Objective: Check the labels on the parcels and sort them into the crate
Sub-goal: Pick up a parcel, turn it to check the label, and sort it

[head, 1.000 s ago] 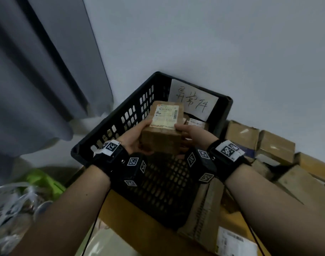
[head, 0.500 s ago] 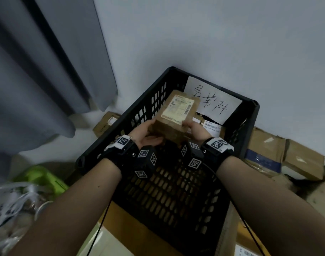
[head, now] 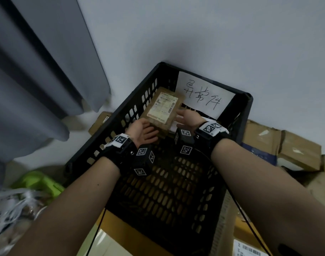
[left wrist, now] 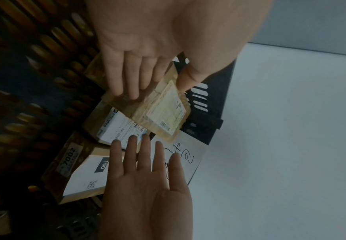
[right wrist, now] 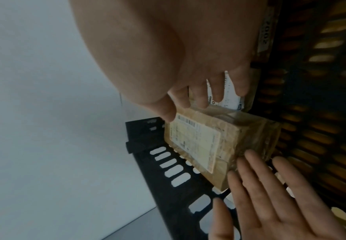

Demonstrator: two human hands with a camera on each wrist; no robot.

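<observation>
1. A brown parcel (head: 160,109) is lying inside the black crate (head: 244,115) at the centre of the head view, against the crate's left wall and toward its far end, its pale shipping label (head: 162,106) facing up.

2. The left hand (head: 142,131) is sitting just below and left of the parcel, palm turned up; in the left-wrist view its fingers (left wrist: 126,78) are stretched out straight with the tips lying on the parcel's taped near end, gripping nothing.

3. The right hand (head: 188,118) is hovering at the parcel's right edge; in the left-wrist view its fingers (left wrist: 145,152) are spread flat and released, the tips just short of the parcel.

4. A white sheet with handwritten characters (head: 204,94) is standing against the crate's far wall, just right of the parcel.

5. Other parcels are showing in the left-wrist view at lower left of the frame: one with a white label (left wrist: 118,129) partly under the brown parcel, and a white-faced one marked "150" (left wrist: 83,177) beside a strip reading "7002".

6. More cardboard boxes (head: 280,145) are piling up outside the crate at the right of the head view, below a pale wall; a grey curtain (head: 37,80) is hanging at upper left, and a green object (head: 36,182) is showing at lower left.
</observation>
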